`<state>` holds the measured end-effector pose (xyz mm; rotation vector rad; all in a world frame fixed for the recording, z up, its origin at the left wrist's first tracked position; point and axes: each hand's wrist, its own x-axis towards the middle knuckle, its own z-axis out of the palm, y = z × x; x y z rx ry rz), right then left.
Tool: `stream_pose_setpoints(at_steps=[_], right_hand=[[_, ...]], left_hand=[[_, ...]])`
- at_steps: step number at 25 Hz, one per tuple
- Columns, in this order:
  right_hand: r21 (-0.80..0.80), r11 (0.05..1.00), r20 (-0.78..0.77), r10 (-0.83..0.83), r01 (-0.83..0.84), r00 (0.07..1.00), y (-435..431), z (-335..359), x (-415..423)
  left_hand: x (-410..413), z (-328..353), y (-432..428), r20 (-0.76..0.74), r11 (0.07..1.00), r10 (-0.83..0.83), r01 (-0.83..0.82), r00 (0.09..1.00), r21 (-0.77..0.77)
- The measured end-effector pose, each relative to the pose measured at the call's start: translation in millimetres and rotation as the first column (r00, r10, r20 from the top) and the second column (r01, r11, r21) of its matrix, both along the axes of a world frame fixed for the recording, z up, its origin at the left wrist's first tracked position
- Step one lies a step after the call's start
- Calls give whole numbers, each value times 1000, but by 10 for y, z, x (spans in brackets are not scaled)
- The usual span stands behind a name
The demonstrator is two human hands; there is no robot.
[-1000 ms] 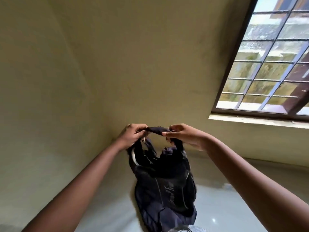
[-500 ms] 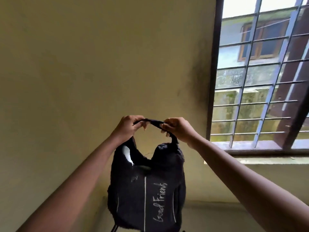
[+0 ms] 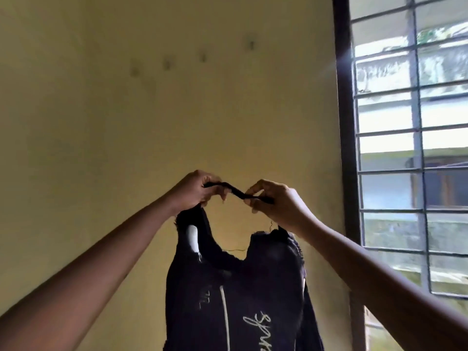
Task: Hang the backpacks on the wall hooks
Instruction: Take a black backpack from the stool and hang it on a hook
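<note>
A dark navy backpack (image 3: 238, 295) with white lettering hangs in front of me, its lower part cut off by the frame's bottom edge. Its thin top loop (image 3: 234, 190) is stretched between my hands. My left hand (image 3: 195, 191) pinches the loop's left end. My right hand (image 3: 274, 202) pinches the right end. High on the yellow wall, well above the loop, several small wall hooks (image 3: 202, 57) sit in a rising row, blurred; nothing hangs on them.
A window with a dark frame (image 3: 345, 148) and metal grille bars fills the right side, close to my right arm. The yellow wall (image 3: 101, 135) spreads bare across the left and centre.
Both hands have lifted the backpack higher by its loop and my view has tilted up. The wall hooks have come into sight and the floor has dropped out of view.
</note>
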<state>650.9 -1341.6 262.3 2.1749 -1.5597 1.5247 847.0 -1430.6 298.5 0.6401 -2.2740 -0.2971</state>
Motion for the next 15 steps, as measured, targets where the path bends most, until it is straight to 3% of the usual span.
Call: stream_pose_setpoints(at_steps=[5,15], right_hand=[[-248,962,-9,-117,111,993,-241,806,-244],[-472,819,-7,-372,325,928,-1029,2237,-588]], left_hand=[[-210,635,-218,-176,994,-16,-4,984,-112],[-771,1818,-1054,-416,879,-64,-146,907,-453]])
